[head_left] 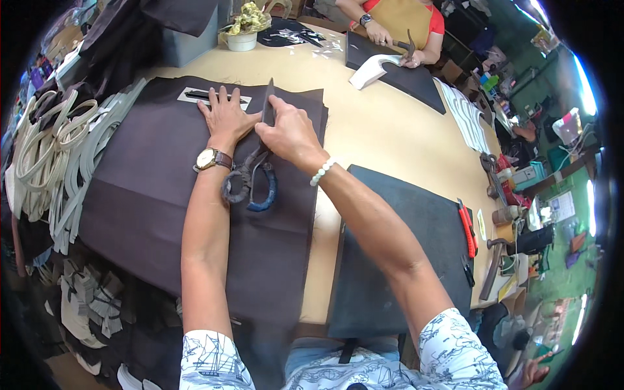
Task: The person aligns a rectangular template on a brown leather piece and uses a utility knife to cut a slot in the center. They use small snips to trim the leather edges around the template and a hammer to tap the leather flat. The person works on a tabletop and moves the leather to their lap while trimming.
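My left hand (227, 119) lies flat with fingers spread on a dark brown sheet of material (149, 169). Its fingertips reach a white card (194, 95) with a slim black tool (198, 94) on it. Close beside it, my right hand (289, 132) is closed on a pair of scissors, gripping them by the blades. The scissors' wrapped handles (263, 195), one dark and one blue, point toward me. A flat grey blade (270, 94) stands out beyond my right fingers, near the sheet's far right edge.
Right of the sheet is a dark cutting board (396, 253) with a red utility knife (467, 227). Across the table, a co-worker (398, 26) holds a hammer (408, 45) over a white curved piece (374, 70). Pale strips (84, 162) hang at left; a potted plant (242, 40) stands behind.
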The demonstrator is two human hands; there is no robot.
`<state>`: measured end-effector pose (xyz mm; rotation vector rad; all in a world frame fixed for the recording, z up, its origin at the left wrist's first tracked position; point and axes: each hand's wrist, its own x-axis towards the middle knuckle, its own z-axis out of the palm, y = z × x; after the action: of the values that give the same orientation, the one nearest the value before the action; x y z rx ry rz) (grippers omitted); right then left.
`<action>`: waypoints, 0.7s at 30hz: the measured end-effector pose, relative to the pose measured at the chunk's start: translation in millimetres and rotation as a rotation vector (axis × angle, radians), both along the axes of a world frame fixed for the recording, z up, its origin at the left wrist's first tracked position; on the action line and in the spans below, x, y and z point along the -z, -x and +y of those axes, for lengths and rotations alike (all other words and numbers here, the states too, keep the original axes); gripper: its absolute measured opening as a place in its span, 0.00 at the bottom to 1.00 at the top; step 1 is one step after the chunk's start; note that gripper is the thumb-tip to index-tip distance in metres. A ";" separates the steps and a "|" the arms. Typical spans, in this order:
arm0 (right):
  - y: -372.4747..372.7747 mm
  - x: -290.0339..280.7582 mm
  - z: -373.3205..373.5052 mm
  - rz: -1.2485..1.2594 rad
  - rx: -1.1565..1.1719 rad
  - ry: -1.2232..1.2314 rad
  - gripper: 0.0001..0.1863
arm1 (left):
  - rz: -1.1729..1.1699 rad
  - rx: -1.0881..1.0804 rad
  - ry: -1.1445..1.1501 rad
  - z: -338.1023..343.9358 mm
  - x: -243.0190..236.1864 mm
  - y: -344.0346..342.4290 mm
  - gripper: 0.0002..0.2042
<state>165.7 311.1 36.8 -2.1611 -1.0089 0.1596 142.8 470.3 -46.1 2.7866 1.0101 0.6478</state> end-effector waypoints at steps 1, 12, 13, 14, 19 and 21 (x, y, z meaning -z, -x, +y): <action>-4.1 9.5 -1.9 -0.057 0.038 -0.019 0.27 | -0.003 -0.010 0.019 -3.8 -2.2 -0.5 0.46; -1.8 5.0 -203.5 -0.364 -0.012 0.236 0.27 | 0.113 -0.062 -0.079 -8.6 0.6 -21.7 0.43; 16.2 4.9 -237.2 -0.336 -0.008 0.252 0.25 | 0.169 -0.066 -0.118 -12.1 2.0 -24.8 0.40; 36.8 10.2 -266.7 -0.351 0.000 0.248 0.24 | 0.232 -0.046 -0.132 -6.2 3.3 -26.1 0.38; 132.6 30.9 -377.1 -0.423 0.225 0.160 0.22 | 0.064 0.007 -0.314 59.3 12.9 -9.4 0.32; 155.8 35.1 -407.0 -0.453 0.390 0.123 0.23 | 0.229 0.090 -0.503 141.6 33.0 3.1 0.30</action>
<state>9.9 -95.9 1.7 -2.5223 -0.8031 -0.4828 139.6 611.8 -79.1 3.3885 0.8417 0.6586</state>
